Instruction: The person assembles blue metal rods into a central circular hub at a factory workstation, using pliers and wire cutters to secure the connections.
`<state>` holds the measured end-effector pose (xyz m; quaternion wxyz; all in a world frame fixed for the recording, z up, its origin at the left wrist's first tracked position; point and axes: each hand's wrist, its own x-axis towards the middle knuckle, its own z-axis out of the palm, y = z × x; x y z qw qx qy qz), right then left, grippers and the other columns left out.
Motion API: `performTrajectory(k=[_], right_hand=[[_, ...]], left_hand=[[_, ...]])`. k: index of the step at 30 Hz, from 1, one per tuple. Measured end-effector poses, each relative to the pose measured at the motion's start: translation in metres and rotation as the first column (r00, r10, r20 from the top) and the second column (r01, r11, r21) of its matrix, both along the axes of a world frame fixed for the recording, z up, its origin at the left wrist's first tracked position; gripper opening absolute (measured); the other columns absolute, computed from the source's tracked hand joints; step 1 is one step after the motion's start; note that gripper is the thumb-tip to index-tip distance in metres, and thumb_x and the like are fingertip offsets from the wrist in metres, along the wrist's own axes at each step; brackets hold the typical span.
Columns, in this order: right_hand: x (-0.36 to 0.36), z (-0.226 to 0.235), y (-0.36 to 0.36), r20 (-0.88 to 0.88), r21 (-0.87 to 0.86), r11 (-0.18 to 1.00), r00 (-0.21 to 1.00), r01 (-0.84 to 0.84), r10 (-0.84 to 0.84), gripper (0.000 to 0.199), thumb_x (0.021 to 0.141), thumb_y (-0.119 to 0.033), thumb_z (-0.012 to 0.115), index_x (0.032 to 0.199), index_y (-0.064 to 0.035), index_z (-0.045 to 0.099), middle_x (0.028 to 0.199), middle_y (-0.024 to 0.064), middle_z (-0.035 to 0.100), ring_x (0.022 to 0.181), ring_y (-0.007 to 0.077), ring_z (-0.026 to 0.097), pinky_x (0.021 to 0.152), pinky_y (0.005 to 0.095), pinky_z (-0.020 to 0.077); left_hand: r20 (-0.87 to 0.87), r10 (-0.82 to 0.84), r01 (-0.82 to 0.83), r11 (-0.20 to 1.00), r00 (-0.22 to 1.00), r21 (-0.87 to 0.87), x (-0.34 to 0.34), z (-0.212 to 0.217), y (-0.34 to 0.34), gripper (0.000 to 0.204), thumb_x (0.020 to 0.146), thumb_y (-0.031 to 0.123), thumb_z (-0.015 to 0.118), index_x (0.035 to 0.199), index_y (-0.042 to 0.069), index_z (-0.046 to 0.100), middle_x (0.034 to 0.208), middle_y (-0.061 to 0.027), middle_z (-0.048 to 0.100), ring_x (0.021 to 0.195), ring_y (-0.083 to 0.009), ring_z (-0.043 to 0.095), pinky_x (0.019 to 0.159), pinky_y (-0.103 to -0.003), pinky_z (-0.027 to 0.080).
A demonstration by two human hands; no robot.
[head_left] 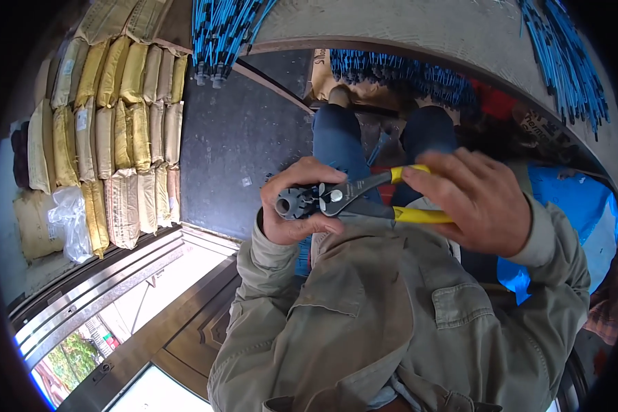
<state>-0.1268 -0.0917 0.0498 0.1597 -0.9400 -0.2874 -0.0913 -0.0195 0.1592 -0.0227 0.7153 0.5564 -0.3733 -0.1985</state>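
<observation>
My left hand is closed around a dark grey round connector, its hollow end facing out to the left. My right hand grips pliers with yellow handles; the handles stand apart. The pliers' head lies between my left thumb and fingers, right against the connector. Black prongs or small parts show where the jaws meet it, but I cannot tell exactly what the jaws hold. Both hands are in front of my olive jacket, above my knees.
A grey table curves across the front, with bundles of blue cables and more blue cables hanging over its edge. Stacked yellow and tan sacks stand at left beside a doorway. Blue sheeting lies at right.
</observation>
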Motion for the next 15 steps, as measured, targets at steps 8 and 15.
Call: performTrajectory(k=[8, 15], right_hand=[[0.026, 0.003, -0.025, -0.702, 0.675, 0.573, 0.165, 0.466, 0.693, 0.057, 0.079, -0.018, 0.069, 0.127, -0.0038, 0.041, 0.096, 0.0166, 0.059, 0.074, 0.0292, 0.064, 0.062, 0.0325, 0.0523], [-0.003, 0.007, -0.016, -0.285, 0.148, 0.989, 0.957, -0.011, 0.053, 0.057, 0.078, -0.014, 0.068, 0.128, -0.0036, 0.042, 0.096, 0.0156, 0.06, 0.069, 0.0237, 0.065, 0.056, 0.0312, 0.0527]], left_hand=[[0.109, -0.096, 0.098, 0.995, 0.989, -0.015, 0.005, -0.005, -0.003, 0.065, 0.047, 0.024, 0.089, 0.102, -0.002, 0.064, 0.092, -0.0099, 0.066, 0.074, -0.017, 0.057, 0.068, -0.03, 0.043], [-0.039, -0.002, 0.003, 0.999, 0.999, 0.034, 0.003, 0.004, -0.004, 0.062, 0.049, 0.02, 0.089, 0.102, -0.001, 0.064, 0.094, -0.0107, 0.065, 0.076, -0.0169, 0.058, 0.07, -0.029, 0.044]])
